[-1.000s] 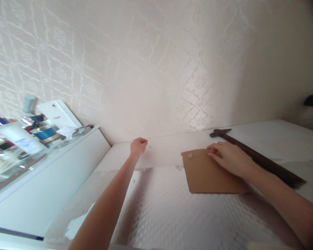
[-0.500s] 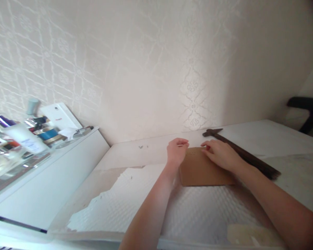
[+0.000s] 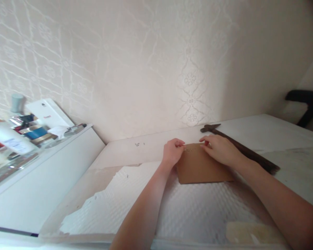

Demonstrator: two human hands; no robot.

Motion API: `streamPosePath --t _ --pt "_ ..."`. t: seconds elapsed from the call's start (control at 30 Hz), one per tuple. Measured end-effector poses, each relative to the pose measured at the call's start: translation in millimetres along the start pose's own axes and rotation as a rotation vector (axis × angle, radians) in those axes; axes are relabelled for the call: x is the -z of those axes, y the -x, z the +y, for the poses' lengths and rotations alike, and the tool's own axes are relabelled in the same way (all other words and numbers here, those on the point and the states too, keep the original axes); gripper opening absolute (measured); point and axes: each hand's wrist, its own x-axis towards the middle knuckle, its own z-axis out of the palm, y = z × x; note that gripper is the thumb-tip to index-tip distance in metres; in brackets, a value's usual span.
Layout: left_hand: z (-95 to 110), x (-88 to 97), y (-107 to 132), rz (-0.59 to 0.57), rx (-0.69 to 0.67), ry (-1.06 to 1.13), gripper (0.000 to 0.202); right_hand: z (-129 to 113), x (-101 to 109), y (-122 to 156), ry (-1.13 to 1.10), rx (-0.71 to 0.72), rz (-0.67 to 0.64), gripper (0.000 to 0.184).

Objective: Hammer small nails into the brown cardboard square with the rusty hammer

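Brown rectangular cardboard sheet (image 3: 205, 169) lies between your hands, its far edge already bearing small dark dots (image 3: 190, 150), perhaps holes. Your left hand (image 3: 172, 151) is at its far left corner, fingers curled narrow; whether they pinch anything, you cannot tell. Your right hand (image 3: 220, 149) is at its far edge, thumb and forefinger close, grip unclear. Tiny dark slivers (image 3: 137, 144) remain loose, well left of it; a dark wooden-handled hammer (image 3: 258, 159) rests unheld to its right

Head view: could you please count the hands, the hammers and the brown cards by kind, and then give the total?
Hands: 2 (left hand, right hand)
Hammer: 1
Brown card: 1
Total: 4
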Motion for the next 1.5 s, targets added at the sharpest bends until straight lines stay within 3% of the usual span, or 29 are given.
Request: streamPosePath --t 1.1,1.2,1.3,1.4,1.5 --pt "-2 3.2 1 -0.063 0.039 -0.031 0.011 9 3 1 0.048 -0.088 0.013 0.030" --pt "-4 2.3 0 -0.074 0.046 -0.028 0.012 8 7 3 0.138 -0.172 0.036 0.034" --pt "-6 1.3 -1 -0.084 0.054 -0.029 0.012 8 15 7 0.216 -0.362 0.049 0.040" --pt "-9 0.8 -2 -0.104 0.067 -0.025 0.014 10 21 11 0.232 -0.535 -0.011 0.047" --pt "-9 0.8 -3 -0.115 0.083 -0.017 0.015 18 21 13 0.217 -0.615 -0.078 0.049"
